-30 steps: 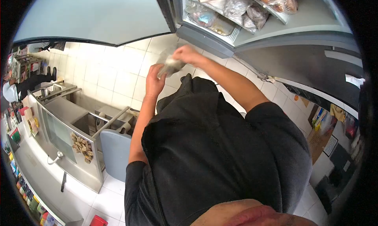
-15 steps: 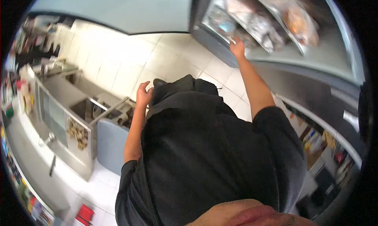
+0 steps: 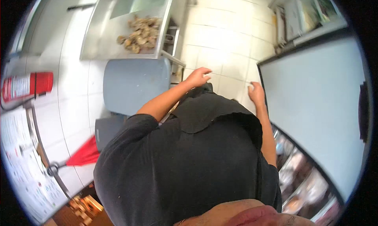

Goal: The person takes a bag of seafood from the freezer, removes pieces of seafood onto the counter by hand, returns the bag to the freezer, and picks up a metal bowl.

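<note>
My left hand (image 3: 199, 77) is held out in front of my body, thumb and fingers apart, with nothing in it. Nearest to it is the edge of a steel counter. On the other side, my right hand (image 3: 256, 94) hovers beside the edge of a pale blue door panel (image 3: 315, 92). Its fingers are slightly bent and apart, and I see nothing in them; whether it touches the panel I cannot tell. Behind the panel, bagged food (image 3: 311, 186) lies on shelves close to my right forearm.
A brown heap of knobbly pieces (image 3: 139, 35) lies on the steel counter (image 3: 96, 40). Below it stands a blue-grey lidded bin (image 3: 136, 86). A fire extinguisher (image 3: 29, 86) and a red umbrella (image 3: 84, 153) are at the left. Tiled floor (image 3: 222, 33) runs ahead between counter and shelving.
My body and view have turned left. My right hand has come away from the bagged food on the shelves. The counter and bin now appear closer, and the pale door panel sits at the right.
</note>
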`<action>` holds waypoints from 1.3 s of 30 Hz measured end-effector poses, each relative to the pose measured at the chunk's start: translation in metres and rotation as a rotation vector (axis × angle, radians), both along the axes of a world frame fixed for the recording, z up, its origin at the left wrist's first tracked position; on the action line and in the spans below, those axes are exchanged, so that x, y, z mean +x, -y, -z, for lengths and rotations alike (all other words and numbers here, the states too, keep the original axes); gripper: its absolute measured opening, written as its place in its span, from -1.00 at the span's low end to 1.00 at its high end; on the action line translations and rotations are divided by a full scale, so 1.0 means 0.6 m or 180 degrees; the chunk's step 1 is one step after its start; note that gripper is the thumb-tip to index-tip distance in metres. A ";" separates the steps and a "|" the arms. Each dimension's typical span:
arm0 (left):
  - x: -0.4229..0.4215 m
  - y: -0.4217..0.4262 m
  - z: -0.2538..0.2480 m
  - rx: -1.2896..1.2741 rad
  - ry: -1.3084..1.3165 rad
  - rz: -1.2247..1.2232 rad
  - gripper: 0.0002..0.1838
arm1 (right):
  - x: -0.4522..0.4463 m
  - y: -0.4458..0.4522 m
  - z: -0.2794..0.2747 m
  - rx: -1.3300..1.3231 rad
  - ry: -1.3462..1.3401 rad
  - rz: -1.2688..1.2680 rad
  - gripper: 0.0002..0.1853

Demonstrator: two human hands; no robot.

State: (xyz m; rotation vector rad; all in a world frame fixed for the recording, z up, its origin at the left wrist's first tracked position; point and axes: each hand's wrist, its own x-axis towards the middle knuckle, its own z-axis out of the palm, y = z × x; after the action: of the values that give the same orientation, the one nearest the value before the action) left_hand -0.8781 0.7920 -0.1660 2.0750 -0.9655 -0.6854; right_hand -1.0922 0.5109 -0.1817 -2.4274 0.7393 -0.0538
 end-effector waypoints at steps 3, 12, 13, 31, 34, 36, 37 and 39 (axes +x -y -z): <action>0.079 0.034 -0.024 0.0045 0.0141 -0.0089 -0.63 | 0.150 0.088 -0.020 -0.0968 0.0079 -0.0703 -0.75; 0.262 0.164 -0.082 -0.0335 -0.0307 -0.0805 -0.64 | 0.396 0.328 -0.006 -0.1131 -0.3347 -0.0559 -0.66; 0.282 0.177 -0.086 -0.0342 -0.0340 -0.0926 -0.64 | 0.416 0.349 0.010 -0.0996 -0.3961 -0.0570 -0.64; 0.761 0.355 -0.090 -0.0757 -0.0677 -0.1724 -0.65 | 0.392 0.505 0.204 0.1336 -0.5084 -0.0922 -0.64; 0.893 0.401 -0.121 -0.0941 -0.0543 -0.1867 -0.67 | 0.362 0.480 0.203 0.2091 -0.4989 -0.0425 -0.68; 0.990 0.417 -0.106 -0.1140 -0.0227 -0.1766 -0.68 | 0.347 0.456 0.219 0.2635 -0.4898 -0.0026 -0.69; 1.036 0.425 -0.100 -0.1166 0.0013 -0.1681 -0.68 | 0.332 0.445 0.239 0.2931 -0.4847 0.0195 -0.68; 1.113 0.462 -0.126 -0.1221 0.0012 -0.1779 -0.69 | 0.331 0.427 0.280 0.3581 -0.4733 0.0650 -0.65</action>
State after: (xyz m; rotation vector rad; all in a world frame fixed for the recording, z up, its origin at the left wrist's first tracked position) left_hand -0.2104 0.5149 -0.0902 1.8682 -0.4313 -0.1848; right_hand -0.8938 0.2546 -0.3495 -0.9571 1.1050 1.6907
